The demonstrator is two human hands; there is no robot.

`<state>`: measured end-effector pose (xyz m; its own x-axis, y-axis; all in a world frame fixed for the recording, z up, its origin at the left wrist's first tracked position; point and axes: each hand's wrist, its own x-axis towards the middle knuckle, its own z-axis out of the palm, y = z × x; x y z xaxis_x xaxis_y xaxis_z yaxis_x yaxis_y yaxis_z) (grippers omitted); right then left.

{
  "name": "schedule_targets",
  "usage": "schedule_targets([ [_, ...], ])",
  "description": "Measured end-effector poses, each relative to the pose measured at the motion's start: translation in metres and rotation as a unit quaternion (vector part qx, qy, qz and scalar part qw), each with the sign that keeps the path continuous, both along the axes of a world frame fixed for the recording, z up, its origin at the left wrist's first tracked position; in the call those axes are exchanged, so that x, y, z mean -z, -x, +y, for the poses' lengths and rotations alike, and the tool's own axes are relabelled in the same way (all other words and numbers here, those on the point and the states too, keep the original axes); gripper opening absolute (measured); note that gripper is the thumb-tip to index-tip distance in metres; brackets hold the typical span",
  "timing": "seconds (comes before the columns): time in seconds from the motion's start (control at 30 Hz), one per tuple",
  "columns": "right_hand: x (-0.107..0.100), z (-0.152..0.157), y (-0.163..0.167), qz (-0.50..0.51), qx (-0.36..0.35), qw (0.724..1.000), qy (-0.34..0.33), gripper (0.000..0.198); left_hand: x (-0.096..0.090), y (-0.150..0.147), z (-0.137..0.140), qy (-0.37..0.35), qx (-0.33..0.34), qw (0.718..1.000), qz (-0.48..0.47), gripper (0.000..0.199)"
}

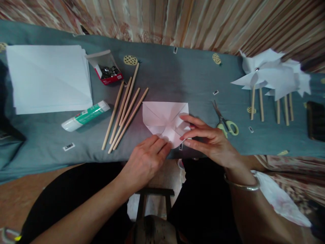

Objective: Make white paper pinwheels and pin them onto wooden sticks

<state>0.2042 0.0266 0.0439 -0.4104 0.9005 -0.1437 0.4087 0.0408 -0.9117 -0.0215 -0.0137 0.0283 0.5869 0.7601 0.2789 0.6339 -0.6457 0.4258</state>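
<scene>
A white sheet of paper (165, 112) with diagonal creases or cuts lies at the table's front edge, its near corners bent inward. My left hand (149, 154) is closed on the paper's near left part, fingers pressed together at its lower edge. At the right side, my right hand (205, 137) touches the paper with its fingers spread apart; whether it pinches a corner is hard to see. Green-handled scissors (224, 122) lie just beyond my right hand. Several wooden sticks (124, 117) rest to the left of the paper.
A stack of white paper (48, 78) lies at far left, near a glue stick (86, 116) and an open red-and-white box (108, 69) of shiny metal pieces. Several paper pinwheels (271, 74) on sticks lie at right, beside a dark phone-like object (315, 120). A curtain (162, 22) hangs behind.
</scene>
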Motion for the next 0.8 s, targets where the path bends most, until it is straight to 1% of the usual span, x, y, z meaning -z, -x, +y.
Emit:
schedule_targets([
  [0.1, 0.006, -0.002, 0.008, -0.013, 0.039, 0.999, -0.036, 0.005, 0.000, -0.001, -0.001, -0.001, 0.000, 1.000, 0.001, 0.017],
  [0.2, 0.011, -0.003, 0.017, -0.072, 0.078, 0.990, -0.088, 0.004, -0.001, -0.001, -0.001, 0.003, 0.004, 1.000, 0.003, 0.018],
  [0.3, 0.013, -0.005, 0.026, -0.123, 0.089, 0.980, -0.131, 0.004, -0.001, -0.001, -0.002, 0.007, 0.003, 1.000, 0.001, 0.019],
  [0.47, 0.014, -0.005, 0.036, -0.167, 0.088, 0.964, -0.186, 0.006, 0.001, 0.001, -0.004, -0.005, -0.005, 1.000, -0.025, 0.021],
  [0.6, 0.015, -0.004, 0.038, -0.191, 0.094, 0.955, -0.207, 0.006, 0.000, 0.001, -0.004, 0.004, 0.002, 1.000, -0.029, 0.025],
  [0.8, 0.015, -0.004, 0.043, -0.205, 0.096, 0.953, -0.204, 0.006, -0.002, 0.000, -0.003, 0.023, 0.000, 0.999, -0.024, 0.023],
])
